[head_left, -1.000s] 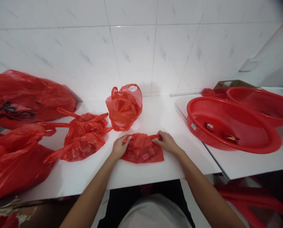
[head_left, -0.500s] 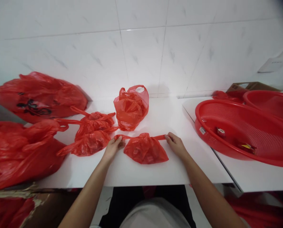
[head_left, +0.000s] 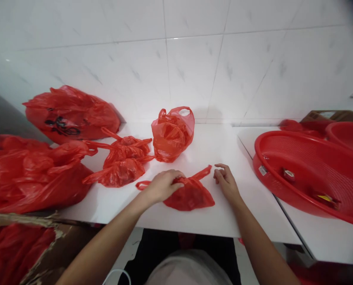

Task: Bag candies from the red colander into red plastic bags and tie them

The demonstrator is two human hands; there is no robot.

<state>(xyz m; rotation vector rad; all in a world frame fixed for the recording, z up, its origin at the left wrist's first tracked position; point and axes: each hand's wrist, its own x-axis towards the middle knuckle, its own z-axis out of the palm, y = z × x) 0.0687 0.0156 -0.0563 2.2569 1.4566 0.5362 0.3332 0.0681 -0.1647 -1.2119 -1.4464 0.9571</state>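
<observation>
A small knotted red plastic bag point(head_left: 191, 197) lies on the white table in front of me, with small items showing dimly through it. My left hand point(head_left: 168, 184) reaches over its top, thumb and fingers closed on the gathered plastic by the knot. One tied handle sticks out left under my wrist, the other points up to the right. Just beyond that right handle is my right hand point(head_left: 226, 181), fingers apart and loosely bent, holding nothing. Two similar knotted bags point(head_left: 121, 172) lie to the left. Behind stands an open red bag point(head_left: 172, 138) with crumpled plastic inside.
Large full red bags point(head_left: 28, 178) fill the left end, one with a black print point(head_left: 72, 116) against the tiled wall. A torn cardboard box point(head_left: 57, 241) sits below left. At right, a red perforated basket point(head_left: 262, 158) holds a few small packets, with another basket point(head_left: 346, 132) behind.
My left hand has let go of the left handle and moved right onto the bag's knot. My right hand has released the right handle. The view has shifted slightly left.
</observation>
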